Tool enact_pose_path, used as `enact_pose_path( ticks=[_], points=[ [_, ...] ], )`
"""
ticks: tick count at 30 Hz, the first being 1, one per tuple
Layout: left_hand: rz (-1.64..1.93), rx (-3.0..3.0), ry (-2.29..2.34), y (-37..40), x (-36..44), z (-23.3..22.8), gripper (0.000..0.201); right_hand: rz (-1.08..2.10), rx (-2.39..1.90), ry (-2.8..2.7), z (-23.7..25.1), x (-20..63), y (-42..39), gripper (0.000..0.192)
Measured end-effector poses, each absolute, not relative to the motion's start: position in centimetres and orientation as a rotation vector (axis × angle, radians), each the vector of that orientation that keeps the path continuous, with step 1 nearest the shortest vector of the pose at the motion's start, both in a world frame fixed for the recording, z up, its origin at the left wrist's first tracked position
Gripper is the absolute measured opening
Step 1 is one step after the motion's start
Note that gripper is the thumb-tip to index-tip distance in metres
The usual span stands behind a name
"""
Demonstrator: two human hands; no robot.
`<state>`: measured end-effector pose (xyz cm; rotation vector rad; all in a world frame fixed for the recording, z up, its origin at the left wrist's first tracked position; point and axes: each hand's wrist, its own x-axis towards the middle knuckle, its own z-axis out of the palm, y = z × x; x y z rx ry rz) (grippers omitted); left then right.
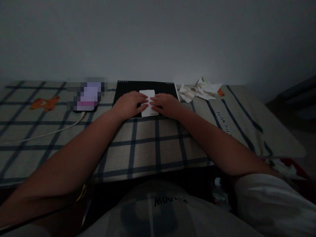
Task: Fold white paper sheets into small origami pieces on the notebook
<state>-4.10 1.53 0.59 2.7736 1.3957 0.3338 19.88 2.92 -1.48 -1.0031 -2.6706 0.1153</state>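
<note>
Two hands, left hand [129, 104] and right hand [170, 104]: fingers loosely extended, unclenched, resting on rectangular white paper [149, 112]; flat black pad [148, 85] beneath, on checked cloth [148, 144].

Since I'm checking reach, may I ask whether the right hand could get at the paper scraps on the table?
Probably yes: the right hand rests on white paper, the scraps lie close by, and nothing appears to stand between.
</note>
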Motion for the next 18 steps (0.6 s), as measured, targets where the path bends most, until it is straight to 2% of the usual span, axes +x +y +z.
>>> enact_pose_path(
  ticks=[5,18],
  points=[
    [0.175,2.782,1.359,1.26,-4.6,0.77,0.062,0.197,-0.98,-2.675,-1.75,19.95,2.95,0.04],
    [0.042,2.81,1.372,0.94,-4.29,1.13,0.06,0.149,-1.023,-2.689,-1.85,19.81,2.77,0.04]
  ],
)
